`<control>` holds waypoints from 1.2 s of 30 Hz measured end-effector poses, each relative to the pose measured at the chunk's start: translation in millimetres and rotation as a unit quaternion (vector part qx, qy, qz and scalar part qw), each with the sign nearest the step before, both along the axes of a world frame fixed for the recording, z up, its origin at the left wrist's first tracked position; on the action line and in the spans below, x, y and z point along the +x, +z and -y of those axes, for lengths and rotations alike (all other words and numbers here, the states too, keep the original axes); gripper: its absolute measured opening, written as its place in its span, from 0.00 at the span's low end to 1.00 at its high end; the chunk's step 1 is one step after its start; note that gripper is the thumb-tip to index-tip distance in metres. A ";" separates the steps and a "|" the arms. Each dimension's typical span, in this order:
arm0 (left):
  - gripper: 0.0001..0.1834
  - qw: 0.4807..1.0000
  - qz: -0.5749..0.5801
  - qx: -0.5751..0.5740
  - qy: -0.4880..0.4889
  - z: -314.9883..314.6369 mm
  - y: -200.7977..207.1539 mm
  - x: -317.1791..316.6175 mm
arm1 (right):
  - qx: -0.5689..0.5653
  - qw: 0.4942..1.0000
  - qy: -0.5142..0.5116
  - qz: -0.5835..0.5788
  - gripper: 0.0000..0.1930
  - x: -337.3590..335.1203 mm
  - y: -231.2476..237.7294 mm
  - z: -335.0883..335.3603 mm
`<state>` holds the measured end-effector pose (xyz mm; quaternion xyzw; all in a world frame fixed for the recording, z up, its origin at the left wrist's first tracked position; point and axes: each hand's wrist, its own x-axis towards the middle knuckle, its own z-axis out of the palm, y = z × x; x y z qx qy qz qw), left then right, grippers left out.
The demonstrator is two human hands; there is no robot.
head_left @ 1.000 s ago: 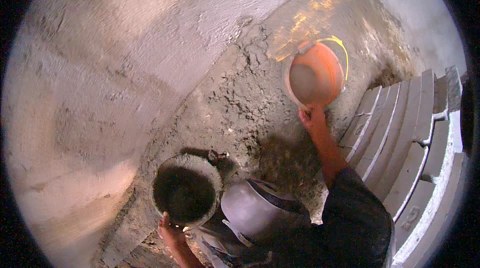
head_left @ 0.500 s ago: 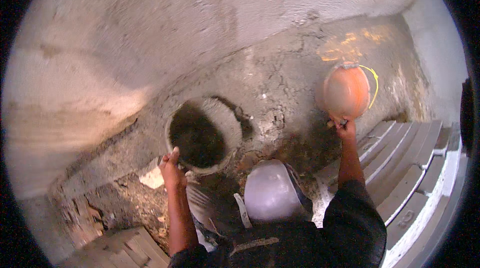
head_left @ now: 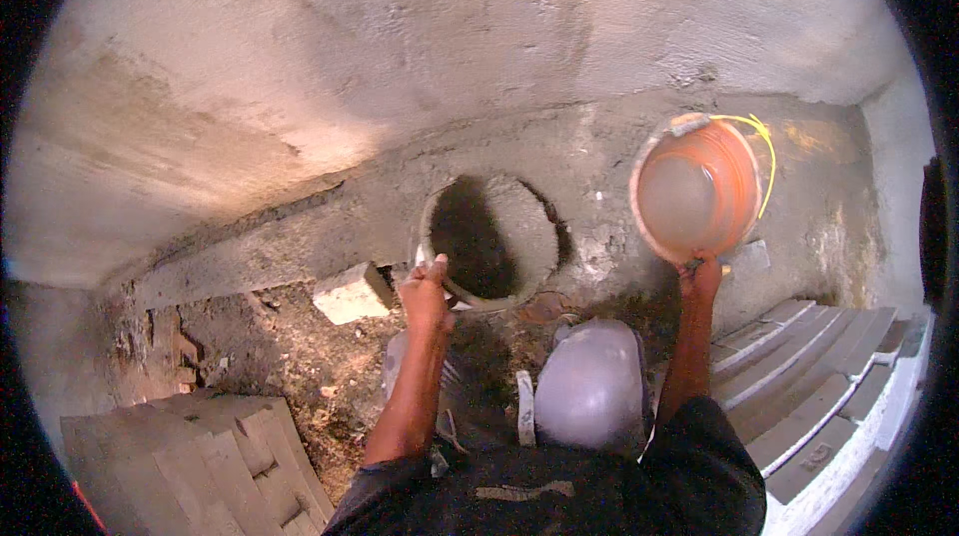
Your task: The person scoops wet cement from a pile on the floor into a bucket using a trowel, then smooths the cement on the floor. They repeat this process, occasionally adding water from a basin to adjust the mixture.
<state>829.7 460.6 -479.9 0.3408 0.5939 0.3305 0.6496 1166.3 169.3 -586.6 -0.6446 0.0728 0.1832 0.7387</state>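
My left hand (head_left: 428,294) pinches the near-left rim of a round, dirt-coated bucket (head_left: 536,211), thumb over the edge. Dark shadow covers part of this bucket's inside, and grey material that looks like mortar shows on the right. Off to the right, my right hand (head_left: 699,276) is closed on the near rim of an orange bucket (head_left: 741,176). Cloudy greyish liquid lies in it, and it looks tilted slightly. A yellow cord handle (head_left: 769,151) hangs at its far right side.
A rough plastered wall (head_left: 479,26) rises ahead. Stacked grey blocks (head_left: 200,456) stand at the lower left, and layered grey slabs (head_left: 799,366) at the lower right. A pale block (head_left: 352,294) lies left of my left hand. My grey-clad knee (head_left: 589,381) sits between my arms.
The view has shifted, so both buckets appear farther right. The orange bucket's inside and liquid show more openly now. Both hands keep their hold on the rims.
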 end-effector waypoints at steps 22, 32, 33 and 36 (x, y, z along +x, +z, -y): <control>0.21 0.964 -0.222 0.068 -0.129 -19.1 -6.1 -15.7 | -0.107 0.989 0.070 0.069 0.31 -116.3 30.8 -148.3; 0.14 0.987 -0.140 0.045 -0.069 -10.2 13.4 9.8 | -0.176 0.960 0.091 0.195 0.26 -115.9 52.0 -148.5; 0.13 0.993 -0.097 0.030 -0.057 -8.9 3.3 13.2 | -0.167 0.961 0.089 0.202 0.26 -112.9 52.2 -144.2; 0.13 0.998 -0.045 0.023 -0.040 -11.9 -11.9 3.1 | -0.105 0.965 0.092 0.222 0.25 -115.0 50.1 -146.1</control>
